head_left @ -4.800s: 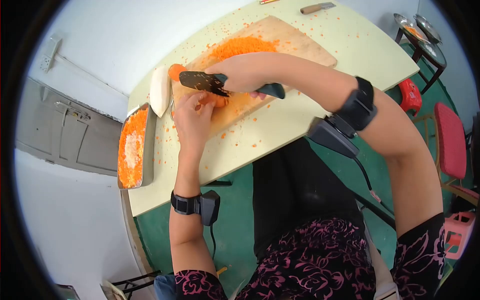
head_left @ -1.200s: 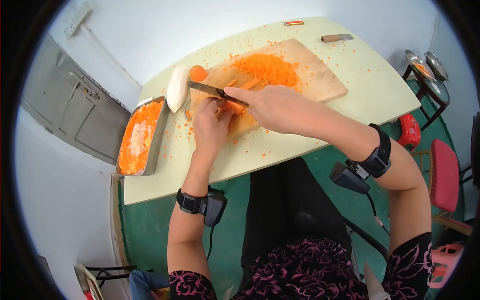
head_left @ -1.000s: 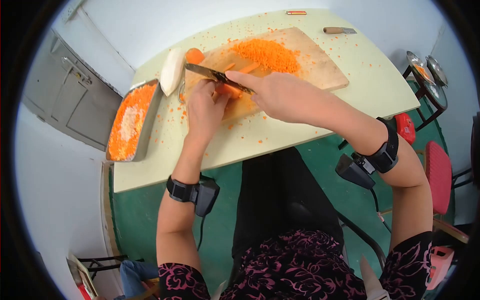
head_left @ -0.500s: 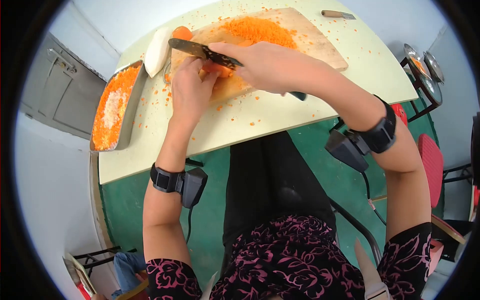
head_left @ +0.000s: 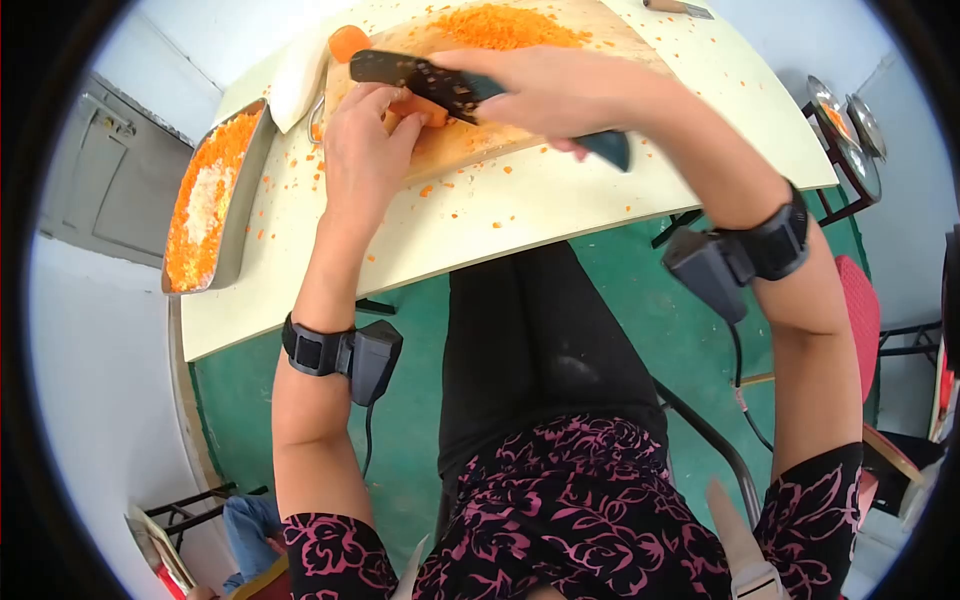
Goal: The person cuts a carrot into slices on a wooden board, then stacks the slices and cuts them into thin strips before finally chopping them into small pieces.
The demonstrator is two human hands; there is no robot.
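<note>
My right hand (head_left: 560, 88) is wrapped round the dark teal handle of a black-bladed knife (head_left: 400, 72). The blade, flecked with carrot bits, points left just above a piece of carrot (head_left: 428, 110); whether it touches cannot be made out. Curled fingers of my left hand (head_left: 362, 150) grip that carrot on a wooden cutting board (head_left: 480, 145). Finely chopped carrot (head_left: 510, 26) is heaped at the board's far side. A rounded orange carrot end (head_left: 349, 43) shows beyond the blade, by the board's left edge.
Left of the board lies a long white radish (head_left: 294, 90), near a metal tray (head_left: 248, 190) of chopped carrot and paler bits. A wooden-handled blade (head_left: 682, 9) rests at the far right. Carrot crumbs dot the table (head_left: 440, 225). A red chair (head_left: 857, 320) stands at right.
The knife has shifted right relative to the board, with its handle higher and its broad blade face more visible. My left hand still grips the carrot. The whole view has tilted slightly.
</note>
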